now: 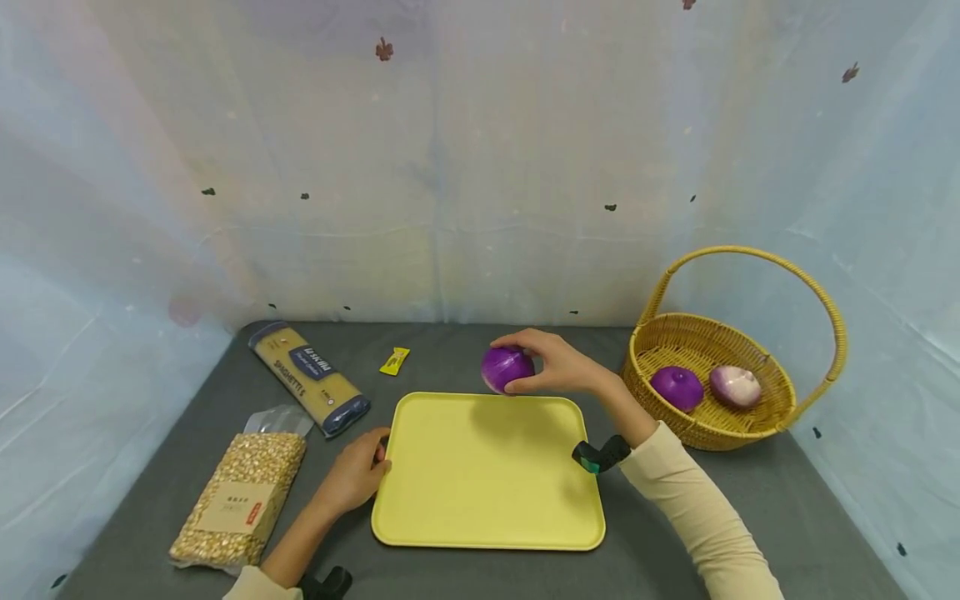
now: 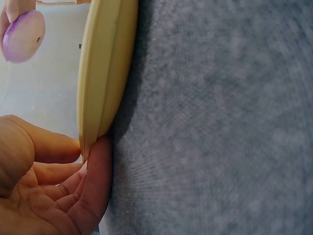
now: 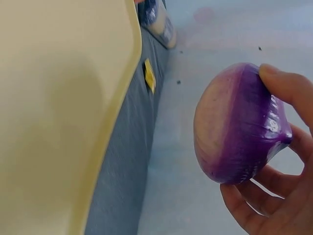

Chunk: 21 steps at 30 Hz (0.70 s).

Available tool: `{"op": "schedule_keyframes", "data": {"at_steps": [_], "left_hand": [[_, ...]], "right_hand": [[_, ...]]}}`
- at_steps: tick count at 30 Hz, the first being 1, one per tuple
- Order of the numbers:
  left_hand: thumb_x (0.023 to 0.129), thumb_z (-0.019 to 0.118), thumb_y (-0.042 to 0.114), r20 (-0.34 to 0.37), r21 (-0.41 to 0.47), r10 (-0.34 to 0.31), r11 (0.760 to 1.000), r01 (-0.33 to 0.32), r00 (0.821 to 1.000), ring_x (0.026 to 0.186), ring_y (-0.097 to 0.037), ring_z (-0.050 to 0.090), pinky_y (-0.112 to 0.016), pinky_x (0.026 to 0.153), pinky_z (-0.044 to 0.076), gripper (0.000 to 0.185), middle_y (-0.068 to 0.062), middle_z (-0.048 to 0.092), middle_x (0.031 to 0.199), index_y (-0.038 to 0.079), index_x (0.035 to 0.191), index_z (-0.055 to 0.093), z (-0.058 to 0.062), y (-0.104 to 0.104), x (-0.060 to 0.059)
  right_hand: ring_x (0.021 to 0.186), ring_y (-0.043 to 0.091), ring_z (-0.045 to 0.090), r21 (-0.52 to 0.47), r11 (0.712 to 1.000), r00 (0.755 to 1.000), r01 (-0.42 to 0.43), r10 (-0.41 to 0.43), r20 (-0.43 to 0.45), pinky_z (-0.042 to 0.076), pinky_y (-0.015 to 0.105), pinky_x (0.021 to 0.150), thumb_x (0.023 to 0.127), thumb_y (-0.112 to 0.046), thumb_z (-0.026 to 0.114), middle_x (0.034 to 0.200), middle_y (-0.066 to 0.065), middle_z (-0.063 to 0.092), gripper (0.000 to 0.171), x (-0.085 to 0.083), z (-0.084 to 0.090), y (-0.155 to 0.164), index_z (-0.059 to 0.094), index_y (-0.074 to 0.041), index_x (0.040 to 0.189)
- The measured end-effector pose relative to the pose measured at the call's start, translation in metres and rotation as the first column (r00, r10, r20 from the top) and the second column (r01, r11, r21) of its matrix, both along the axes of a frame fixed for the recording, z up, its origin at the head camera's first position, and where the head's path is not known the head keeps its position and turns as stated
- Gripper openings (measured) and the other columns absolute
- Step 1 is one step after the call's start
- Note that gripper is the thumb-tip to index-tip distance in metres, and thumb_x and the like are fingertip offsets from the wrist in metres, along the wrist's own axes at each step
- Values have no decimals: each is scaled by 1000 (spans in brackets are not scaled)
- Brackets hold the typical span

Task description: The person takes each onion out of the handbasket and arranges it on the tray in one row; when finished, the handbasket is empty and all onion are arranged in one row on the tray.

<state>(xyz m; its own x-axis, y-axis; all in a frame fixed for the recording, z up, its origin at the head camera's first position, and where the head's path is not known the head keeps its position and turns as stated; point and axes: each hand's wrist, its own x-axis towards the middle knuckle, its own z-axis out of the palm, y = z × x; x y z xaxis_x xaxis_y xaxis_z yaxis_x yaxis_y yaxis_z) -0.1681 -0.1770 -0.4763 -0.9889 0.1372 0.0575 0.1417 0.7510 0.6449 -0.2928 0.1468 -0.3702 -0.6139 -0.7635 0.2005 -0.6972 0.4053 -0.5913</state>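
My right hand holds a purple-and-white onion in the air above the far edge of a yellow tray. In the right wrist view, thumb and fingers grip the onion around its purple side, its pale side facing the tray. My left hand is at the tray's left edge. Seen from the left wrist, its thumb and fingers pinch the tray's rim. The tray's visible surface bears only shadows.
At the right stands a wicker basket with a tall handle, holding a purple onion and a purple-and-white onion. Left of the tray lie a spaghetti pack and a bag of pale kernels. A small yellow packet lies behind the tray.
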Motion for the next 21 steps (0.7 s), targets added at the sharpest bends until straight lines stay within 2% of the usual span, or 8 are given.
{"op": "schedule_keyframes", "data": {"at_steps": [4,8,11,16,21], "left_hand": [[82,61,-4,-33,21,-20,1000,20,999,60,-13,41,-28,54,35,41,-2,47,75,-10,121,51,-2,-2,0],[79,62,-6,-117,23,-43,999,45,992,57,-10,41,-27,51,34,39,-1,46,73,-12,116,52,-6,-3,1],[79,61,-6,-127,24,-38,999,41,991,57,-10,41,-26,51,34,38,0,45,72,-12,115,52,-7,-2,2],[82,61,-4,-40,17,-2,1000,2,999,59,-12,42,-27,54,35,39,-2,46,74,-9,120,52,-5,-1,0],[83,62,-3,-16,-3,10,1000,-10,1000,60,-12,42,-27,55,35,39,-1,46,75,-8,121,52,-2,1,1]], "right_hand": [[108,14,52,3,1000,1000,-17,17,13,49,30,82,78,-34,74,126,0,51,60,4,-7,-14,52,-19,132],[108,12,51,5,1000,999,-13,13,45,48,29,83,78,-33,74,125,-2,51,59,7,-14,-25,52,-21,132],[108,12,50,-1,1000,998,-19,19,57,47,32,84,78,-32,74,124,-2,51,59,9,-19,-34,52,-21,132],[108,14,49,-11,999,998,-35,36,59,48,35,84,78,-32,75,124,0,51,59,10,-27,-48,53,-19,131],[107,14,50,-8,999,998,-39,40,46,49,31,82,78,-32,75,122,0,51,59,8,-36,-63,53,-19,131]]}}
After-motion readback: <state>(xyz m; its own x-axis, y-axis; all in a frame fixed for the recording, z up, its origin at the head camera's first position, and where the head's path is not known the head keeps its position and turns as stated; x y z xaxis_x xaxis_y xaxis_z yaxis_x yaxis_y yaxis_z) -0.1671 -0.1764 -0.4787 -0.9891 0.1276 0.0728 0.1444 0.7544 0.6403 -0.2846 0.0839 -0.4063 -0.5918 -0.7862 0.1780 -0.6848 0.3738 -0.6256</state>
